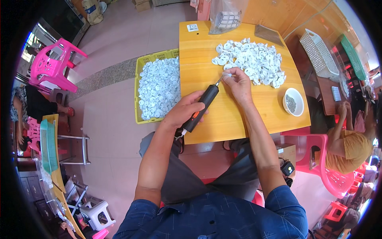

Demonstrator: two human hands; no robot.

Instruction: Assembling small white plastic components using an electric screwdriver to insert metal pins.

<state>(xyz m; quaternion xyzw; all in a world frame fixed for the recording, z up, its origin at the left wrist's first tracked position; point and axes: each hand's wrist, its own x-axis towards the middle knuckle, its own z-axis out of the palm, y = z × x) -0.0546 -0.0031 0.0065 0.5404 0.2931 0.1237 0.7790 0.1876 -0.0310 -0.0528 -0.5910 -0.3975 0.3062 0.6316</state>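
Observation:
My left hand [185, 109] is wrapped round a black electric screwdriver [203, 106] with an orange switch. Its bit points up and to the right, to the fingertips of my right hand [238, 84]. Those fingers pinch a small white plastic part [227, 75], mostly covered by them, and the bit's tip meets it. Beyond my right hand a heap of white plastic parts [254, 59] is spread on the yellow wooden table [199, 51]. To the right of my forearm stands a white bowl [301, 104] of small metal screws [291, 103].
A yellow crate [138, 95] full of white round parts stands against the table's left side. At the far edge are a clear plastic bag [227, 20] and a flat brown piece [269, 35]. Pink chairs [55, 65] stand around. A person in a mustard top [350, 149] sits at right.

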